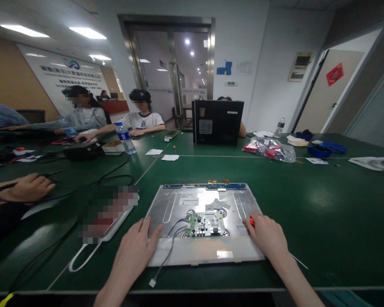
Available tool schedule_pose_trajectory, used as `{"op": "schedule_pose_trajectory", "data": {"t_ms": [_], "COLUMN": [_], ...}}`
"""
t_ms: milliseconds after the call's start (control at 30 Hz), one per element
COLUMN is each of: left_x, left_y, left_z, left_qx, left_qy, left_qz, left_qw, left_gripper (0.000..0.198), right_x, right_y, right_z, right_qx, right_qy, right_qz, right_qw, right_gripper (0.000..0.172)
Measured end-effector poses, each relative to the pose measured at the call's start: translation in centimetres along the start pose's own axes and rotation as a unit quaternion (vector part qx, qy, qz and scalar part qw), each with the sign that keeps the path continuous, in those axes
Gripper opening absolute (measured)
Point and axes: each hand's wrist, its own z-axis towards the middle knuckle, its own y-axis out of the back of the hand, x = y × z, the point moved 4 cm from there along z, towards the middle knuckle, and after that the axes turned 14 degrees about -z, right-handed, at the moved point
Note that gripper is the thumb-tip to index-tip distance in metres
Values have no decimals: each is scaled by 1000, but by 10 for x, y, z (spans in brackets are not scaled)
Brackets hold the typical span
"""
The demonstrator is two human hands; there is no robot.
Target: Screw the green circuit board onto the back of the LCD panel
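A flat metal-backed display panel (208, 251) lies on the green table in front of me. A small green circuit board (206, 224) sits at its middle, and a blue circuit strip (192, 186) runs along its far edge. Grey wires lead from the board to a loose white connector (152, 282) over the near edge. My left hand (134, 245) grips the panel's left edge, thumb on top. At the right edge, my right hand (266, 234) is closed around a screwdriver (252, 221); its orange handle shows at the fingers and its thin shaft points out behind the hand.
Left of the panel lies a phone (115, 217), partly blurred, with a white strap. Black cables and another person's hand (32, 187) are further left. Beyond stand a water bottle (125, 138), a black computer case (217, 123) and a plastic bag (270, 149). Co-workers sit across the table.
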Motion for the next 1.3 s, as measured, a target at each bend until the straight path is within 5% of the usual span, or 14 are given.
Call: {"op": "schedule_pose_trajectory", "data": {"t_ms": [300, 433, 667, 1300], "left_x": [-46, -77, -115, -161], "left_y": [-17, -26, -44, -71], "left_z": [-6, -7, -2, 5], "left_qx": [72, 93, 85, 49], "left_qy": [-61, -83, -109, -136], "left_qz": [-42, -19, -5, 25], "left_qw": [995, 992, 990, 989], "left_gripper": [58, 59, 66, 67], "right_x": [-43, -47, -52, -99], "right_y": [-26, -25, -41, -56], "right_z": [21, 31, 46, 46], "right_qx": [73, 13, 11, 5], "right_qy": [-129, -103, -59, 25], "right_qz": [-50, -36, -30, -68], "right_qw": [988, 994, 998, 997], "right_gripper": [35, 38, 32, 21]}}
